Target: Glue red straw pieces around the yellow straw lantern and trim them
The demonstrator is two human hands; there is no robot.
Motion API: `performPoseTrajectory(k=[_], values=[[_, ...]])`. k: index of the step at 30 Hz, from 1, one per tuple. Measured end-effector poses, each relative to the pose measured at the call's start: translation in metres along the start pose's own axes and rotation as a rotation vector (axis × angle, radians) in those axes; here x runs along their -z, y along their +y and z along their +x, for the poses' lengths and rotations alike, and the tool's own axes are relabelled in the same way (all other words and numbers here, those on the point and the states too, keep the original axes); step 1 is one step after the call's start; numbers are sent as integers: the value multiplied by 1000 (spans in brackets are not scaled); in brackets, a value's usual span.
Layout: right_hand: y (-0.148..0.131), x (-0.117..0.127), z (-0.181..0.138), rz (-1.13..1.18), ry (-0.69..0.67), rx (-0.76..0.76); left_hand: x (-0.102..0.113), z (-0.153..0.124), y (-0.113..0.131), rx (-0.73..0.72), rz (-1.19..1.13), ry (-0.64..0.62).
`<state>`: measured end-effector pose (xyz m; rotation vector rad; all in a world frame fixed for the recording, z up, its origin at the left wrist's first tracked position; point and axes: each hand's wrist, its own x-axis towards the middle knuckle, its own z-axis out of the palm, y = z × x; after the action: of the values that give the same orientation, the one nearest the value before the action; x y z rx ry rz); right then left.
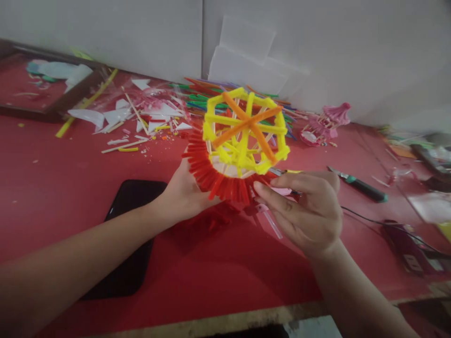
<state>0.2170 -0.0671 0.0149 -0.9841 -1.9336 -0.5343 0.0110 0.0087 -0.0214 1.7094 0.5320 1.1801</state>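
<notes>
Above the red table I hold up a craft model (243, 131) made with pipe cleaners. Its top is a yellow ring with yellow and orange spokes crossing in the middle. Below that, thin pale sticks stand on a round pale base, edged by a fringe of red pipe cleaner pieces (200, 164). My left hand (192, 192) supports the model from the left and beneath; its fingers are mostly hidden behind the fringe. At the lower right of the fringe, my right hand (306, 204) pinches a red piece between thumb and finger.
A black phone (130, 234) lies by my left forearm. Right of my right hand is a utility knife (362, 185). Behind are colored pipe cleaners (200, 98), white scraps (116, 115) and a pink model (327, 122). A dark-framed tray (45, 110) sits far left, a maroon device (405, 246) right.
</notes>
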Motion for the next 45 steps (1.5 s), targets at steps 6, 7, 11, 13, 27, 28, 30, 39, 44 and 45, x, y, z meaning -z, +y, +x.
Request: performPoseTrajectory(k=[6,7,11,13,27,28,30,39,44,45], values=[[-3,-1,-2,28,43,-3,5,3,5,-82,213,-138],[-2,0,-1,25,40,2,5,3,5,-97,216,-134],[-1,2,0,11,36,35,4,3,6,-122,193,-140],[0,3,0,2,23,57,5,3,6,-128,187,-145],[2,6,0,-32,-20,83,8,1,10,-217,271,-149],[1,5,0,-35,-27,87,9,1,9,-227,272,-156],[0,5,1,-40,-44,84,8,2,8,-238,242,-172],[2,6,0,-45,-19,85,3,2,8,-126,43,-123],[2,7,-2,-18,-59,54,5,0,8,-114,36,-125],[3,8,-2,-19,-67,51,5,0,8,-111,33,-122]])
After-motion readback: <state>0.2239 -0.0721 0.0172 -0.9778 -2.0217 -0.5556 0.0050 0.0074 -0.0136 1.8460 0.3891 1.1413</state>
